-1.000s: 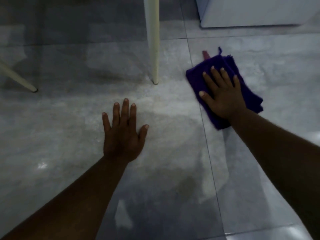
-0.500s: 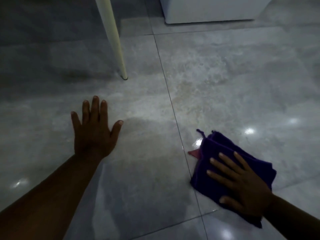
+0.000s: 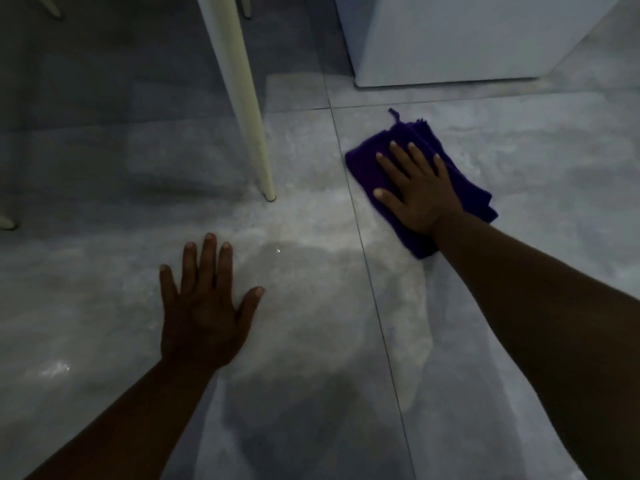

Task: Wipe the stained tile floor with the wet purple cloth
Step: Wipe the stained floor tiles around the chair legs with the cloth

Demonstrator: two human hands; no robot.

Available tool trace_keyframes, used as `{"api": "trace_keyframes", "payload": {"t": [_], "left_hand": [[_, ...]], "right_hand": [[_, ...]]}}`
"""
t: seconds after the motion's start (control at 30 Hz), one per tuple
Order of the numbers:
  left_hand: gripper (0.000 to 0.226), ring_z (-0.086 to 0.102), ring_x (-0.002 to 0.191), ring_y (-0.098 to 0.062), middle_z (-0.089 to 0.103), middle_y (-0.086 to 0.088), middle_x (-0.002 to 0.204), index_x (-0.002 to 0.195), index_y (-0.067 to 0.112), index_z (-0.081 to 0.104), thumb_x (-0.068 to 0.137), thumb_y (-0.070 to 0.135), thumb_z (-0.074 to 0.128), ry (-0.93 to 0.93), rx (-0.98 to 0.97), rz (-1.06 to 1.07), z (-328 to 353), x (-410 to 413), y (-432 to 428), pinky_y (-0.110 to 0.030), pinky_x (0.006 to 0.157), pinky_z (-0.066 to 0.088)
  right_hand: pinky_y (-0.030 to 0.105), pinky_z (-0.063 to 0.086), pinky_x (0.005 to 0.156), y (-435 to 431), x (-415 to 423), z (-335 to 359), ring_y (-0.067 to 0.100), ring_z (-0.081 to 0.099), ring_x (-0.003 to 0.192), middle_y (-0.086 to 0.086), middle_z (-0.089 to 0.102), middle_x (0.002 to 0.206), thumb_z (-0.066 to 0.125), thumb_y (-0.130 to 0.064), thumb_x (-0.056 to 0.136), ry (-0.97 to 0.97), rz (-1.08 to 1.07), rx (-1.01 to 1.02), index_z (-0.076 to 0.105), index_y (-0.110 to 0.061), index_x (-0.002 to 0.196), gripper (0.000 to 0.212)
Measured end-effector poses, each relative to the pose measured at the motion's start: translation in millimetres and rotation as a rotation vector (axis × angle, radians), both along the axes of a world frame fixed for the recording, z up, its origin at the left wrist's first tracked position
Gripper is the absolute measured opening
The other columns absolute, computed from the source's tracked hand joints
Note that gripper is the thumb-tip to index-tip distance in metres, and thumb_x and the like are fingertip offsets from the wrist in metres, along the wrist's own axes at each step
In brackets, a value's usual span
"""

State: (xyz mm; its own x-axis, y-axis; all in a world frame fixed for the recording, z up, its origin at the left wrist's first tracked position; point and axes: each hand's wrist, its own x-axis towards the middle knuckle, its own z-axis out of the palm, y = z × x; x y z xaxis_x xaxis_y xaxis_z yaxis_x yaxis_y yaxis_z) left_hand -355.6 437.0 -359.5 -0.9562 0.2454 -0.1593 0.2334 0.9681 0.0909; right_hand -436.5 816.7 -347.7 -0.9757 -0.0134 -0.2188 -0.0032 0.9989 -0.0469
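A folded purple cloth [image 3: 464, 181] lies on the grey tile floor [image 3: 554, 161] at the upper right, just right of a grout line. My right hand [image 3: 419, 192] presses flat on top of the cloth, fingers spread and pointing away from me. Flat on the floor at the lower middle, palm down with fingers apart, rests my left hand [image 3: 204, 306], holding nothing. Between the hands the tile shows a pale, smeared patch [image 3: 311, 237] and a darker wet area [image 3: 304, 403] nearer to me.
A cream furniture leg [image 3: 242, 98] stands on the floor left of the cloth. A white cabinet or appliance base [image 3: 450, 46] sits behind the cloth. More cream leg tips show at the far left [image 3: 5, 221] and top left [image 3: 52, 6].
My right hand has pushed the cloth away from me, from close by my body to the far tile near the white cabinet. My left hand stays planted on the floor.
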Motion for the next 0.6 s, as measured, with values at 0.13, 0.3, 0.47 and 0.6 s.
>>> {"api": "trace_keyframes", "payload": {"t": [0.13, 0.3, 0.47, 0.6], "left_hand": [[0.081, 0.005, 0.154, -0.031, 0.008, -0.008, 0.167, 0.156, 0.016, 0.019, 0.093, 0.066, 0.019, 0.028, -0.021, -0.004, -3, 1, -1, -0.061, 0.12, 0.009], [0.08, 0.003, 0.155, -0.03, 0.006, -0.007, 0.168, 0.157, 0.017, 0.016, 0.094, 0.066, 0.023, 0.037, 0.0, -0.004, -4, 1, -3, -0.06, 0.121, 0.007], [0.08, 0.004, 0.154, -0.03, 0.007, -0.007, 0.167, 0.157, 0.018, 0.016, 0.094, 0.067, 0.02, 0.029, -0.006, 0.002, -4, 0, -2, -0.061, 0.121, 0.007], [0.08, 0.005, 0.154, -0.031, 0.008, -0.007, 0.167, 0.156, 0.018, 0.016, 0.094, 0.068, 0.02, 0.042, -0.007, 0.006, -7, 0, -2, -0.061, 0.121, 0.007]], "right_hand": [[0.059, -0.002, 0.121, -8, -50, -7, 0.026, -0.005, 0.154, -0.001, -0.006, 0.168, 0.011, -0.066, 0.095, 0.011, -0.12, 0.005, 0.0, -0.034, 0.156, 0.07], [0.062, -0.001, 0.12, -12, -66, -7, 0.029, -0.006, 0.154, 0.001, -0.005, 0.168, 0.012, -0.068, 0.094, 0.009, -0.26, -0.037, -0.001, -0.033, 0.156, 0.073], [0.065, -0.001, 0.118, -18, -48, -4, 0.033, -0.005, 0.153, 0.006, -0.003, 0.168, 0.009, -0.068, 0.092, 0.023, -0.421, -0.035, 0.0, -0.028, 0.157, 0.077], [0.065, -0.001, 0.119, -9, -18, -5, 0.031, -0.004, 0.154, 0.004, -0.002, 0.168, 0.009, -0.069, 0.091, 0.026, -0.45, -0.019, 0.002, -0.029, 0.157, 0.078]]}}
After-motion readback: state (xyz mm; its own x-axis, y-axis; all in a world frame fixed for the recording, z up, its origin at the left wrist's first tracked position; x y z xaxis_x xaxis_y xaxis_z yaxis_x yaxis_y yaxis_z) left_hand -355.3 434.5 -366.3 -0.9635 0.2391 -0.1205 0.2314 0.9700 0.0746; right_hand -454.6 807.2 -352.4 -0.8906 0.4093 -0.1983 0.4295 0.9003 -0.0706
